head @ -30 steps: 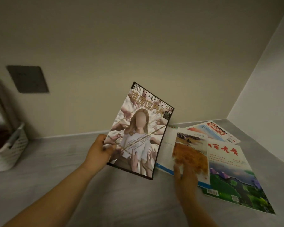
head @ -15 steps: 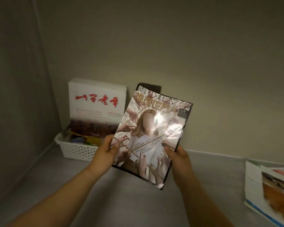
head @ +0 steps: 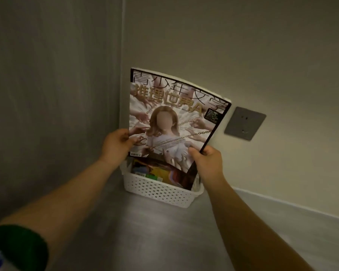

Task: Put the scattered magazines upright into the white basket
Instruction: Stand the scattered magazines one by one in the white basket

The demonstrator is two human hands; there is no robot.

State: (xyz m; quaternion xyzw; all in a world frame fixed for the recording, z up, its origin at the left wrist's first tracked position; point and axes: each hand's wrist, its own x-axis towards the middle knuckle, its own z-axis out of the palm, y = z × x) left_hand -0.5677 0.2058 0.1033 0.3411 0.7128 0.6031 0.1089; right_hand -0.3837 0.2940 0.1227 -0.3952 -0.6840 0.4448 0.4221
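A glossy portrait-cover magazine (head: 170, 122) is being held upright (long axis vertical, title edge up), its lower right corner dipping into the white perforated plastic basket (head: 157, 190) at the far corner, its side edges being gripped by the left hand (head: 115, 145) and right hand (head: 205, 161).

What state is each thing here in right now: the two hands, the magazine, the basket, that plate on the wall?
white basket: stands in the wall corner, partly filled.
other magazines: inside the white basket, mostly hidden.
held magazine: nearly upright, slightly bent, lower corner dipping into the white basket.
left hand: grips the held magazine's left edge.
right hand: grips its lower right edge.
wall socket: nothing plugged in.
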